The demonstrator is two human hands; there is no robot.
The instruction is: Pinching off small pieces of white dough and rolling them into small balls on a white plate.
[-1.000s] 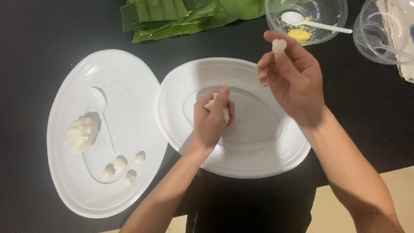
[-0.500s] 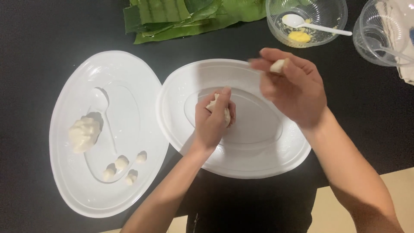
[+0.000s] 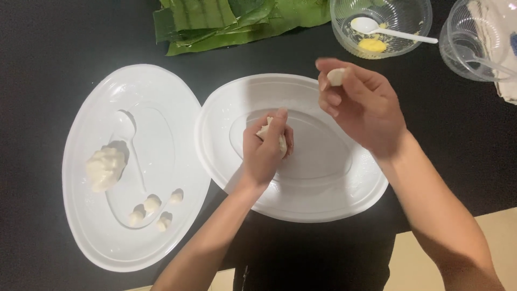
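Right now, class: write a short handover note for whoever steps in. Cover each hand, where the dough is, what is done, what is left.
Left hand: closed on a dough lump over the right plate.
Right hand: pinching a small dough piece above that plate's far rim.
Done: four small balls on the left plate.
Left: the big dough mound there and the lump in hand, not yet portioned.

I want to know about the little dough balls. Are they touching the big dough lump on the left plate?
Apart. The head view shows bare white plate between the big dough lump and the small dough balls lower down.
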